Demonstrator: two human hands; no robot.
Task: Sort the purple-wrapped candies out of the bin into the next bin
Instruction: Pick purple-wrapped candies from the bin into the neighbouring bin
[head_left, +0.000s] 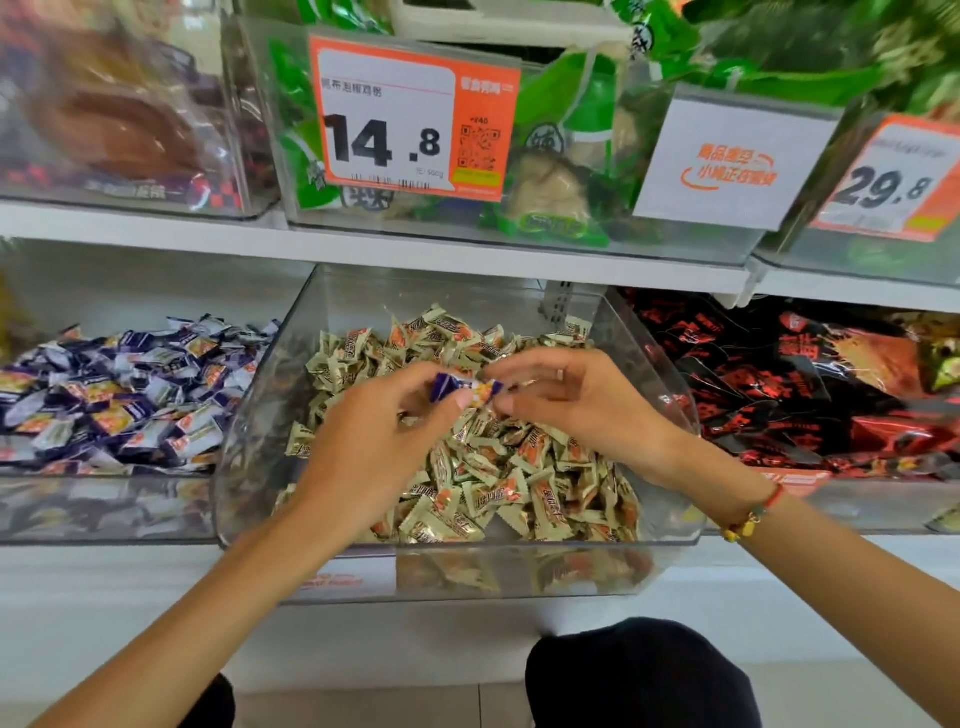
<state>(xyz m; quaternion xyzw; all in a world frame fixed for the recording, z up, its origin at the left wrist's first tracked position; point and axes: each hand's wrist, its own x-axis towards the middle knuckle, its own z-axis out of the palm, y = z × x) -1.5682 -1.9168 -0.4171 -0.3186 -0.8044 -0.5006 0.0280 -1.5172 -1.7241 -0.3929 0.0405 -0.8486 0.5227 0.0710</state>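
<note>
At far left, the neighbouring bin (104, 499) holds purple-wrapped candies (124, 395). Over the clear middle bin (249, 457) of beige-wrapped candies (519, 488), the left hand (374, 441) pinches one purple-wrapped candy (462, 388); right hand (576, 400) fingertips curl at its other end.

Both hands, left hand (384, 436) and right hand (576, 400), pinch a purple-wrapped candy (464, 388) above the clear bin (249, 457) of beige candies (498, 488).

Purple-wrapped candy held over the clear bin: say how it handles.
The small purple-wrapped candy, pinched by left hand and right hand fingertips, is probably light. Its glossy film wrapper looks slippery, and the crimped ends likely flex.
</note>
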